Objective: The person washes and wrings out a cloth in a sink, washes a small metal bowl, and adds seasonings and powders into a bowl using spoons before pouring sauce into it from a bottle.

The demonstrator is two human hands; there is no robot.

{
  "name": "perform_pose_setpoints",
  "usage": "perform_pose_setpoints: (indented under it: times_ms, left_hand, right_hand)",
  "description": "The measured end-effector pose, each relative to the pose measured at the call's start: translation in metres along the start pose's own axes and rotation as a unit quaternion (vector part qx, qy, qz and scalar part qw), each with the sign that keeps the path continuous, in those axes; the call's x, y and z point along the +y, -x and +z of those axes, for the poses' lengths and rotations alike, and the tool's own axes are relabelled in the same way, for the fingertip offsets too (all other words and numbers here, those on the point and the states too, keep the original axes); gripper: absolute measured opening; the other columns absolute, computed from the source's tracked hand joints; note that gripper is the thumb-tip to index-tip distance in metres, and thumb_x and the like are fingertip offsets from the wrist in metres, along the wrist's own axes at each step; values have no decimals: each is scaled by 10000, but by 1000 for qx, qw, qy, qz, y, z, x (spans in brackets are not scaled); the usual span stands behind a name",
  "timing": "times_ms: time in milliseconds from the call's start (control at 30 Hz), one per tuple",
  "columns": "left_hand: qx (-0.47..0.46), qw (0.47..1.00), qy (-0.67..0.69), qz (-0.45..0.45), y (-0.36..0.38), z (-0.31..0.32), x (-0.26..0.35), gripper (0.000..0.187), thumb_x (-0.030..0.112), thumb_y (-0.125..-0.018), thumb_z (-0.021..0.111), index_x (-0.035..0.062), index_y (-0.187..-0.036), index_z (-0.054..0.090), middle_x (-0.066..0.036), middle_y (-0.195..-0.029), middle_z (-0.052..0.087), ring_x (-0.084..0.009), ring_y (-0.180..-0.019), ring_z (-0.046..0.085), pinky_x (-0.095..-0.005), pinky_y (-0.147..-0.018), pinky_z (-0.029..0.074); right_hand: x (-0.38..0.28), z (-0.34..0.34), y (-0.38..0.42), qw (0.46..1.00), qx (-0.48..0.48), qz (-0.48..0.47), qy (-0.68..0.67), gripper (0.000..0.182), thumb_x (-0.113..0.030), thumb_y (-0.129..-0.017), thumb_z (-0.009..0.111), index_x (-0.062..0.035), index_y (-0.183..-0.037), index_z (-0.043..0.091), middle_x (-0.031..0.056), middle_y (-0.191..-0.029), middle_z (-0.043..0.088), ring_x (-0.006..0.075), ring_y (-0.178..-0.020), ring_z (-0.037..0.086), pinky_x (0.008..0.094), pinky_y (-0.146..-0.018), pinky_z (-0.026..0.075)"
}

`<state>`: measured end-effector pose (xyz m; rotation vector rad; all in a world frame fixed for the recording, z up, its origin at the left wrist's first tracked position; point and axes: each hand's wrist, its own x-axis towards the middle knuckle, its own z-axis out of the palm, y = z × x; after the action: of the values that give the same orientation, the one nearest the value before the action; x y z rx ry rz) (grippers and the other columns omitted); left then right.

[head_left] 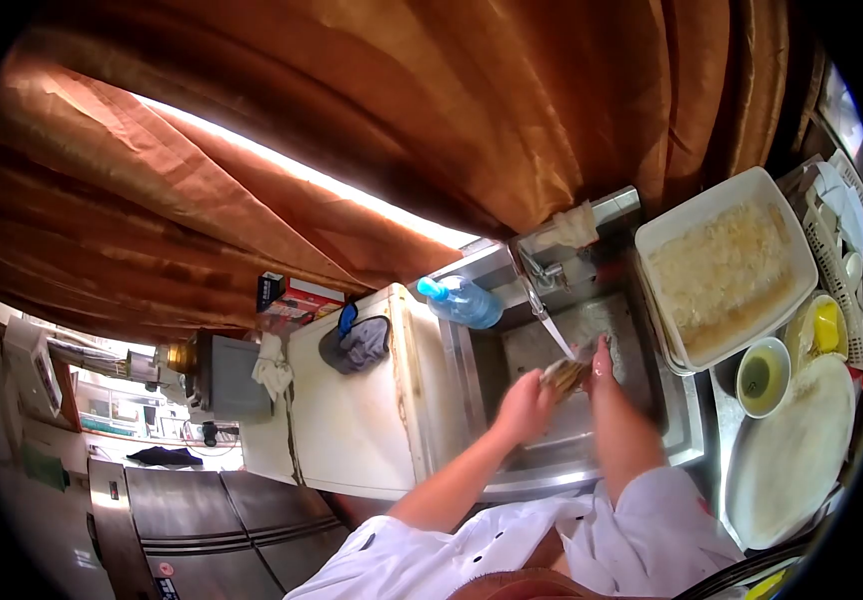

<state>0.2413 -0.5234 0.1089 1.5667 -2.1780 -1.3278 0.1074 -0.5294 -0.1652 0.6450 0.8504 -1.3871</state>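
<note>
Over the steel sink (552,445), my left hand (527,408) is closed round a brownish bundle (564,377), too blurred to name. My right hand (602,368) is beside the bundle's other end, its fingers stretched out and pointing up toward the tap. Water runs from the tap (534,290) onto the bundle, between the two hands. Whether my right palm touches the bundle is hard to tell.
A blue plastic bottle (472,303) stands at the sink's left rim. A cap (357,345) lies on the white surface (337,420). Right of the sink are a white tub (802,255), a bowl (763,378) and a round board (792,455). Brown curtains (402,110) hang behind.
</note>
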Motion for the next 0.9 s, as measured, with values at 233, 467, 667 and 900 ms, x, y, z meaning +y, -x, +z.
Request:
perform_pose_setpoints:
  times_ms: [233, 467, 667, 900]
  left_hand:
    - [-6, 992, 117, -54, -73, 59, -62, 299, 267, -988, 501, -2, -1038, 620, -211, -934, 670, -330, -861, 643, -409, -778, 503]
    - [93, 993, 64, -46, -80, 84, -73, 443, 347, -1040, 387, -17, -1071, 637, -255, -990, 676, -378, -932, 653, -435, -826, 491]
    - [70, 994, 23, -79, -72, 73, -71, 489, 387, -1028, 372, -6, -984, 660, -283, -1004, 663, -466, -985, 619, -493, -849, 494]
    - [74, 996, -38, -21, -70, 73, -88, 410, 344, -1001, 429, -3, -1028, 646, -296, -991, 661, -475, -956, 629, -530, -858, 496]
  right_hand:
    - [47, 2, 47, 950, -285, 119, -52, 462, -577, -978, 458, -174, -1100, 648, 28, -1041, 691, 197, -954, 656, 376, -837, 543]
    - [41, 47, 110, 982, -178, 57, 22, 581, -610, -925, 538, -134, -1253, 593, 53, -1212, 623, 230, -1114, 595, 382, -933, 518]
    - [58, 19, 35, 975, -205, 85, 9, 310, -417, -969, 529, -134, -1030, 641, 34, -990, 659, 193, -935, 632, 355, -837, 526]
    - [54, 26, 15, 983, -144, 93, 69, 210, -267, -969, 547, -134, -831, 634, 29, -833, 659, 186, -791, 629, 352, -730, 528]
